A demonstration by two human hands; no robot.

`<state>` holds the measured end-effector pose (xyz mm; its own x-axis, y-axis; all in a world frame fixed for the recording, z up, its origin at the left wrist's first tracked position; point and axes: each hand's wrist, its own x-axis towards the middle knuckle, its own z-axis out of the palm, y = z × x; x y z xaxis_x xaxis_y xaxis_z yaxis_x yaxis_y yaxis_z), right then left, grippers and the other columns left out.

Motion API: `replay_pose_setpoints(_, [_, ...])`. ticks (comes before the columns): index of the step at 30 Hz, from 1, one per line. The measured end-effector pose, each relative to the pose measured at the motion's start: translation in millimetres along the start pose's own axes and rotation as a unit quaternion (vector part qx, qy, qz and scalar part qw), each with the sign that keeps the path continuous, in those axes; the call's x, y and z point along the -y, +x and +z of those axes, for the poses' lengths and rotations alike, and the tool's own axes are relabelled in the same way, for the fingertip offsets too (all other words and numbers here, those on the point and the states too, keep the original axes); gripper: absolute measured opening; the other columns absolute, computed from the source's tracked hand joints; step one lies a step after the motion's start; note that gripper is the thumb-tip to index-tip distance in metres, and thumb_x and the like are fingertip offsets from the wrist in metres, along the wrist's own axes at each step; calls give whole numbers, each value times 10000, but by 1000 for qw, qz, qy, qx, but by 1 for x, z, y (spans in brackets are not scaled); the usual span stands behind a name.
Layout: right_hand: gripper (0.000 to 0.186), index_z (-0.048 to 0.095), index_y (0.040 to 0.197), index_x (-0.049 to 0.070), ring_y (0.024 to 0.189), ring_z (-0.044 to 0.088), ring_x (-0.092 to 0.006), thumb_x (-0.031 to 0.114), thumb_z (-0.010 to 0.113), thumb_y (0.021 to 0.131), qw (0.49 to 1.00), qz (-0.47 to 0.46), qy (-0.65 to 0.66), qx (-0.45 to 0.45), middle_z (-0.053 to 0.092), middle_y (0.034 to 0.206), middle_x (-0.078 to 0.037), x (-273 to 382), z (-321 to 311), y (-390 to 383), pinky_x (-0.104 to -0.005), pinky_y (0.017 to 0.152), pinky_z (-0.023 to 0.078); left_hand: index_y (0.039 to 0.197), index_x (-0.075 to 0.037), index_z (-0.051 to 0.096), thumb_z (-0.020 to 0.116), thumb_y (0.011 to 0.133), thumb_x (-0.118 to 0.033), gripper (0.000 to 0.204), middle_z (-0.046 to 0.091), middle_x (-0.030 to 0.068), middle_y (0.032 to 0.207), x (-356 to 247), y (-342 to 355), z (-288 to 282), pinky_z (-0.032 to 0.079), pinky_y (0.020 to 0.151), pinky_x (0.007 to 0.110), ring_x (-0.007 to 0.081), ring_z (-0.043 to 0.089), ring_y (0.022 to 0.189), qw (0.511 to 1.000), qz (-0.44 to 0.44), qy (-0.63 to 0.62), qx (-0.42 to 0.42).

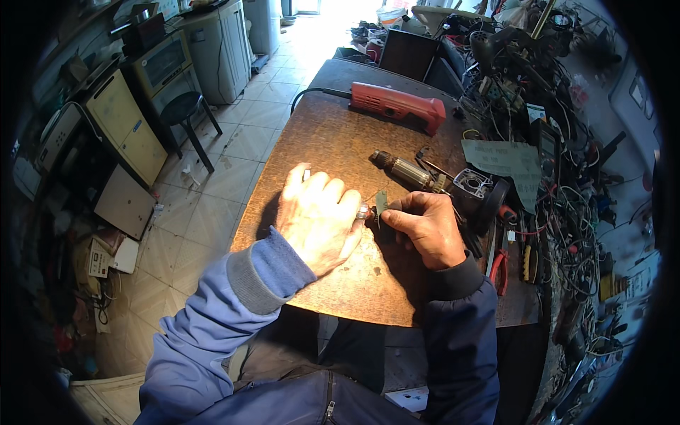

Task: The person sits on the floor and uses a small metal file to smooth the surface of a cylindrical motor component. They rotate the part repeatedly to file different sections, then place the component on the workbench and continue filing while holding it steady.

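Note:
My left hand is closed, back upward, over the wooden table. A small shiny round metal part with a reddish-brown patch sticks out from its fingers. Close by on the right, my right hand pinches a thin flat greyish-green strip between thumb and fingers, its end standing beside the metal part. Whether the two pieces touch I cannot tell. Just beyond my right hand lie a motor armature and a dark gear housing. A red power tool body with a black cord rests farther back.
Red-handled pliers and a yellow-and-black handled tool lie at the table's right. Beside a piece of cardboard, tangled cables crowd the right edge. A black stool stands on the tiled floor at left.

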<state>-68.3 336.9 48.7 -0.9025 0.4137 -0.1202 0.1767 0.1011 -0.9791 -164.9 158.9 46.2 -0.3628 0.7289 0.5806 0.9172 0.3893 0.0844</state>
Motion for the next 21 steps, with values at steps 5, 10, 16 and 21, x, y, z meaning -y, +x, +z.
replay_pose_setpoints(5, [138,681,854,-75,557,556,-83,35,739,793,1000,-25,0,-4,645,699,-54,-3,0,1,-221,493,417,903,-80,647,719,746,-227,228,612,89,834,-1,1,0,401,964,514,273,600,843,1000,-2,4,4])
replay_pose_setpoints(10, [153,679,856,-78,548,552,-86,51,727,790,1000,-17,-2,4,644,697,-62,-5,-2,1,-222,483,410,901,-80,645,722,741,-232,234,601,89,817,-1,1,0,403,960,511,271,600,837,1000,-1,6,1])
replay_pose_setpoints(16, [148,674,865,-82,559,551,-86,49,698,801,999,30,1,19,643,696,-62,2,-1,-1,-221,497,416,896,-79,643,721,737,-226,230,599,92,811,0,0,0,404,953,509,273,600,826,1000,0,3,0])
replay_pose_setpoints(21, [119,654,831,-64,600,564,-93,47,688,804,1000,-6,4,-4,634,701,-55,-6,3,0,-237,537,441,892,-78,645,718,740,-224,223,602,96,814,-1,2,0,404,946,505,275,595,825,1000,5,8,-3])
